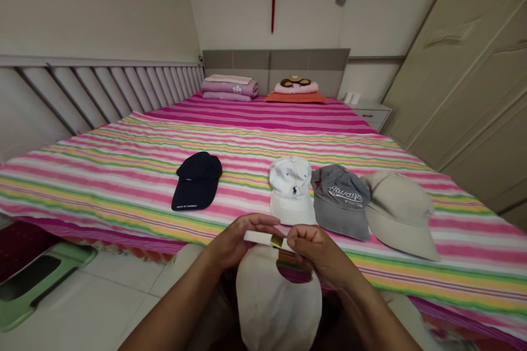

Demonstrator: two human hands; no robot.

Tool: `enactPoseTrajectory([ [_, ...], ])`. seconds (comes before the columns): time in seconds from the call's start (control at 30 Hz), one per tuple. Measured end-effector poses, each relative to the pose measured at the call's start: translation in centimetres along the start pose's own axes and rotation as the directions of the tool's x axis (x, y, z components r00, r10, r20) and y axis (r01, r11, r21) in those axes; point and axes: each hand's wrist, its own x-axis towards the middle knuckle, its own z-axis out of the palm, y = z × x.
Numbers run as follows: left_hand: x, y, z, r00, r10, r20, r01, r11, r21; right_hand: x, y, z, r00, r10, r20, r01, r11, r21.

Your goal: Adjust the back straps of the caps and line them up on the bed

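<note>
A white baseball cap point(278, 299) is held low in front of me, its rear opening facing up toward me. My right hand point(315, 249) pinches the cap's back strap between thumb and fingers, just right of a brass buckle point(276, 241). On the other side, my left hand point(242, 238) curls around the cap's edge by the loose strap end, its fingertips partly behind the strap. Beyond my hands lie a white cap with a small dark logo point(291, 189), a grey cap with white lettering point(341, 197) and a beige cap point(397, 211), side by side. Farther left rests a navy cap point(198, 180).
The caps lie on a bed with a striped sheet point(135, 170). Folded bedding point(229, 88) and a pillow stack point(296, 90) sit at the headboard point(239, 60). A railing point(123, 85) runs along the left, and a green stool point(45, 279) stands at lower left.
</note>
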Motion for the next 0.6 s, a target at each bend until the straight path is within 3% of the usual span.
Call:
enactPoseTrajectory([
  [0.07, 0.0, 1.1, -0.5, 0.995, -0.089, 0.041, 0.089, 0.996, -0.014, -0.1, -0.3, 0.2, 1.000, -0.012, 0.002, 0.012, 0.998, -0.056],
  [0.3, 0.3, 2.7, -0.4, 0.945, -0.325, -0.031, 0.316, 0.888, 0.335, -0.1, -0.7, 0.7, 1.000, -0.016, 0.002, 0.016, 0.989, -0.148],
  [0.5, 0.1, 1.8, 0.8, 0.932, -0.341, -0.125, 0.360, 0.908, 0.214, -0.4, -0.9, 0.8, 0.999, -0.032, 0.008, 0.033, 0.981, -0.190],
  [0.6, 0.0, 1.2, 1.0, 0.943, -0.298, -0.151, 0.321, 0.933, 0.162, -0.4, -1.0, 0.9, 1.000, -0.023, 0.005, 0.024, 0.987, -0.158],
])
